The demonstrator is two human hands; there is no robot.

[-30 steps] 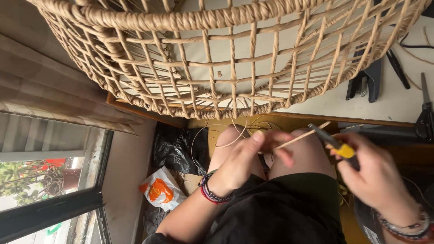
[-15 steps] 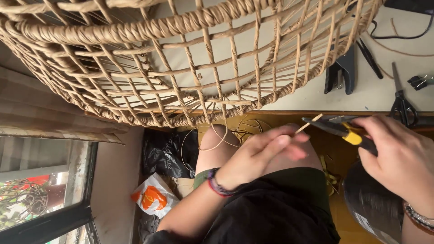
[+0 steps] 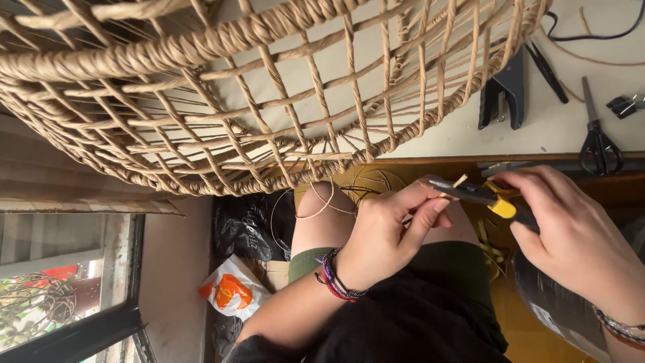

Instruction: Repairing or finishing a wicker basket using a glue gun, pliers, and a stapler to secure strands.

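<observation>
Pliers [image 3: 480, 195], yellow-handled and dark-jawed, gripped by right hand [image 3: 571, 235], nip thin cane strand [image 3: 459, 180] pinched by left hand [image 3: 390, 235].

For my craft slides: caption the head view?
Left hand holds a reed to pliers in right hand, under a basket.

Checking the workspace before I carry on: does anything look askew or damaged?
Nothing looks damaged. The woven basket sits tilted on the table's edge, overhanging the lap. Loose strands curl below it. Scissors lie flat.
</observation>
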